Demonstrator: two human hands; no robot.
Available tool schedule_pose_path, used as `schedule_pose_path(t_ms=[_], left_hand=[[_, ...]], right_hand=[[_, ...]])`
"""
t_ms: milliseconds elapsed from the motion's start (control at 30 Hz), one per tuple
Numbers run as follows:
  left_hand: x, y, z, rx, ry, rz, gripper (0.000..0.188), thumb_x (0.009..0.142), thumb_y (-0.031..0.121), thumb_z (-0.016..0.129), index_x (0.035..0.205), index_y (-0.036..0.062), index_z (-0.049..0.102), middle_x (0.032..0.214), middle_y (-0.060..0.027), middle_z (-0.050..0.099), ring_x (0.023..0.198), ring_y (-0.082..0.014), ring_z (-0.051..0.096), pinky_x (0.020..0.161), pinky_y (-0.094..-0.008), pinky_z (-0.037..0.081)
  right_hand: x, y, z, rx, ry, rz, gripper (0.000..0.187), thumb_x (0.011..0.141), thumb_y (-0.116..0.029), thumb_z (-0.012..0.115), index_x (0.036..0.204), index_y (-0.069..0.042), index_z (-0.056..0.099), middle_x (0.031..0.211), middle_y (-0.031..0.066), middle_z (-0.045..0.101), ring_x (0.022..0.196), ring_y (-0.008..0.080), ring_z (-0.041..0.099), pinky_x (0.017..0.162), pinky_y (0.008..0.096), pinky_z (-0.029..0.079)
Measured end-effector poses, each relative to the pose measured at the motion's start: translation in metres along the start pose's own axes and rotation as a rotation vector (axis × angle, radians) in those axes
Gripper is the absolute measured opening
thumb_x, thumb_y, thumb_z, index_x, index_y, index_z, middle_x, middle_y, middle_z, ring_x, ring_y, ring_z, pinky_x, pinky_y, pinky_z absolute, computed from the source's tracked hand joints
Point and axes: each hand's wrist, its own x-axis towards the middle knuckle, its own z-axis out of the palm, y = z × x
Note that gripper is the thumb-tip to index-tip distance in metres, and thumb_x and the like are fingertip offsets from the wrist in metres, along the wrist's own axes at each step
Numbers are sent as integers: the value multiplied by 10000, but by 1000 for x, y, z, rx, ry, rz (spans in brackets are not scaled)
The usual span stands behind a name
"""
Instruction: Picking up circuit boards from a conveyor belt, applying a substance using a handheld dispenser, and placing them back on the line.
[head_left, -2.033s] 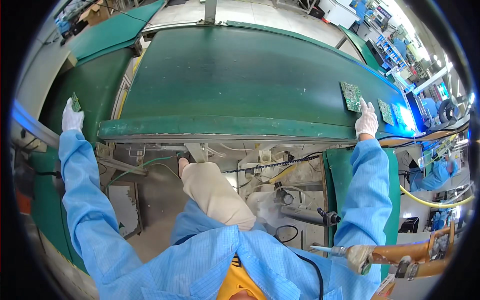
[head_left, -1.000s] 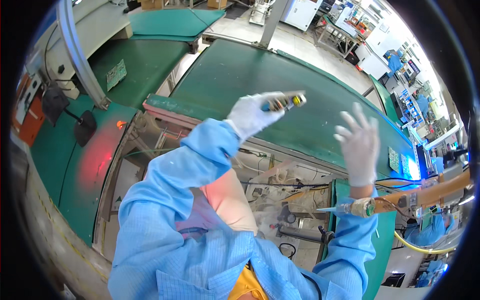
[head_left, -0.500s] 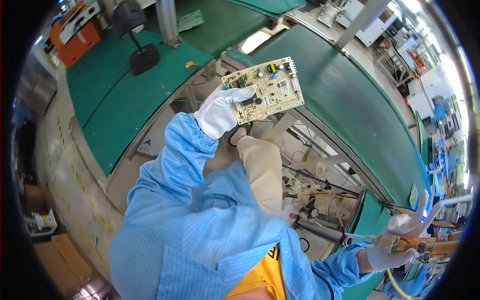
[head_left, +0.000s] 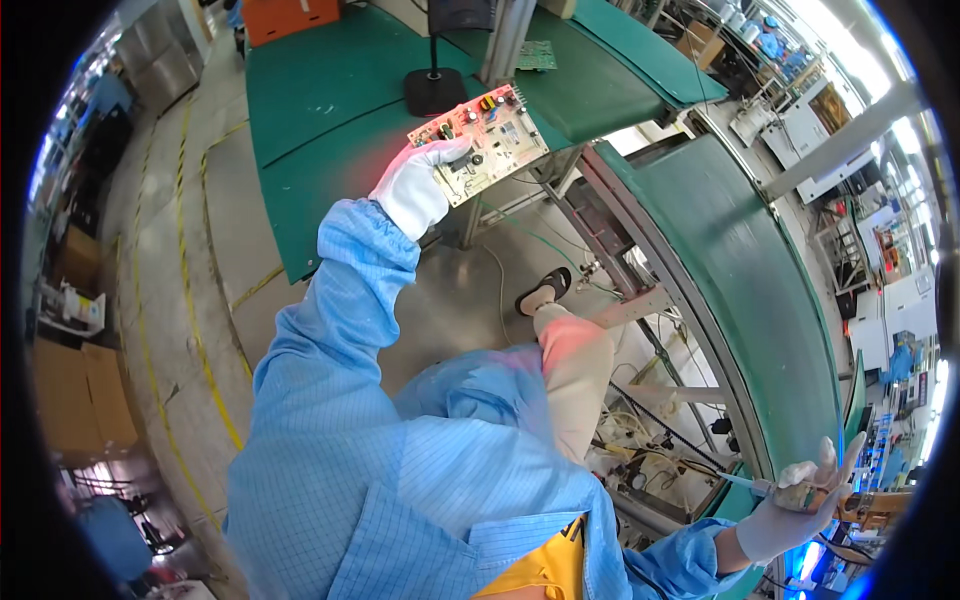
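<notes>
My gloved left hand [head_left: 415,190] grips a beige circuit board [head_left: 490,145] by its near left corner, thumb on top. Small components, among them a yellow-and-black transformer and capacitors, stand on its upper face. Reddish light falls across the board and glove. Far to the right, my gloved right hand [head_left: 790,520] is turned palm up, two fingers stretched out and the others curled around a small greyish thing. A pale blue, thin piece [head_left: 745,483] sticks out beside that hand; what it belongs to is unclear. An orange-brown fixture [head_left: 880,510] stands just beyond the fingers.
A green-topped bench [head_left: 310,130] carries a black stand [head_left: 435,92] and an orange box [head_left: 290,18]. Another green board [head_left: 536,55] lies farther back. A green conveyor belt [head_left: 740,270] curves along the right. Yellow lines [head_left: 190,300] mark the floor at left; cables hang beneath the conveyor.
The view has turned, so the benches and conveyor shift in the picture. My left hand and the board now appear farther left, over the bench edge. Red light has come onto the board.
</notes>
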Motion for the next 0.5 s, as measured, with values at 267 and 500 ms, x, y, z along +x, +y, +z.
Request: schedule_pose_path(t_ms=[267,500], left_hand=[[0,23,-13,-11,45,38,332,931,107,614,1225,-42,571,1148,-180,671,1042,-268,675,949,-384,548],[2,30,-13,-63,54,77,271,927,121,629,1162,-12,607,1082,-145,691,961,-253,687,907,-365,554]], right_hand=[[11,9,22,8,259,8,593,1023,-360,434,1477,11,343,1090,102,631,653,75,517,543,171,415],[12,12,19,7,162,-32,578,1012,-335,488,1475,-12,365,1081,80,634,666,54,515,521,179,376]])
